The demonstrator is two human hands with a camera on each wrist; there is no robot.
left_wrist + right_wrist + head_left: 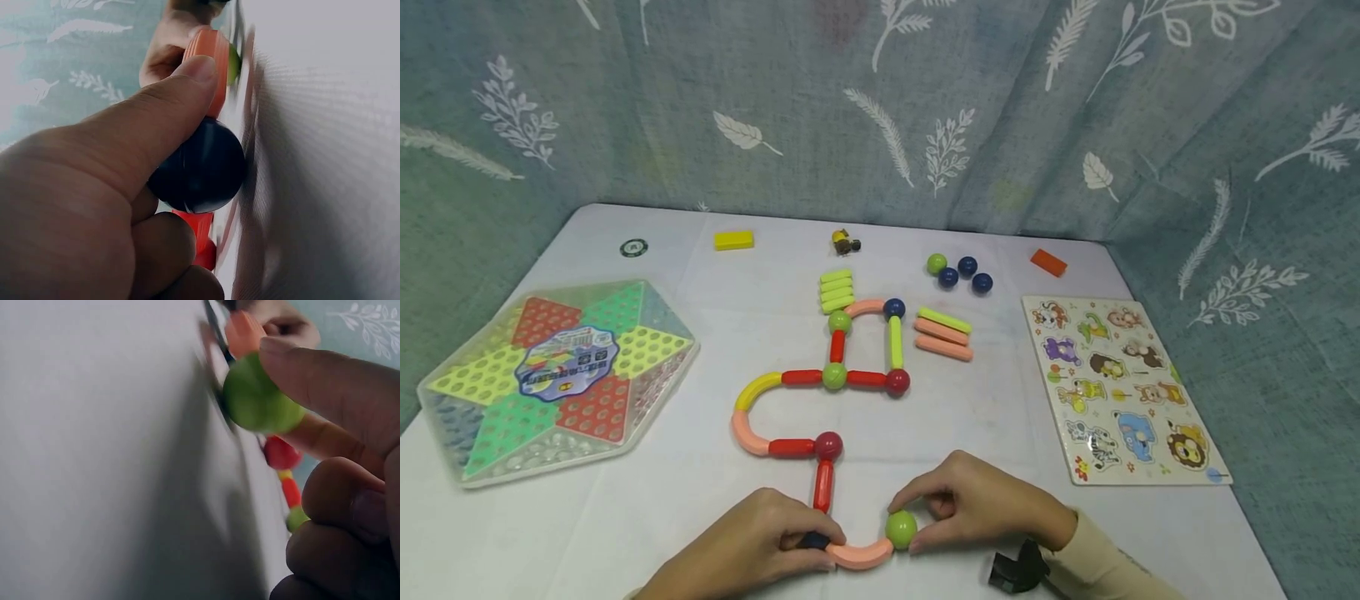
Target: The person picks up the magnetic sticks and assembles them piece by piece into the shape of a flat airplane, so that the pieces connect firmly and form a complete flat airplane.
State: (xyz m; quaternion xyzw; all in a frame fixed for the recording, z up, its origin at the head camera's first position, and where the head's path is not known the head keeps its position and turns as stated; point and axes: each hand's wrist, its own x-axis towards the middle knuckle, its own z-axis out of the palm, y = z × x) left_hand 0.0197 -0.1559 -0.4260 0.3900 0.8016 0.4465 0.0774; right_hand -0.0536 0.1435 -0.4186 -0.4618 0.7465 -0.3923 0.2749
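Note:
In the head view, my left hand (760, 537) is at the chain's near end. Its fingers curl about a dark blue ball (206, 165), and the thumb tip lies on the end of a curved salmon stick (859, 557). My right hand (973, 504) pinches a green ball (901, 530) between thumb and index finger. That ball touches the stick's other end. Beyond the left hand, a red stick (823, 486) runs up to a dark red ball (828, 445). The chain continues through a yellow curved stick (758, 388) to a green ball (834, 376) and a closed loop.
Loose lime sticks (837, 290) lie behind the loop, salmon sticks (942, 336) right of it. Loose balls (967, 267) sit farther back. A star-shaped checkers board (561, 379) is left, an animal puzzle board (1120, 392) right. A black object (1018, 568) is by the right wrist.

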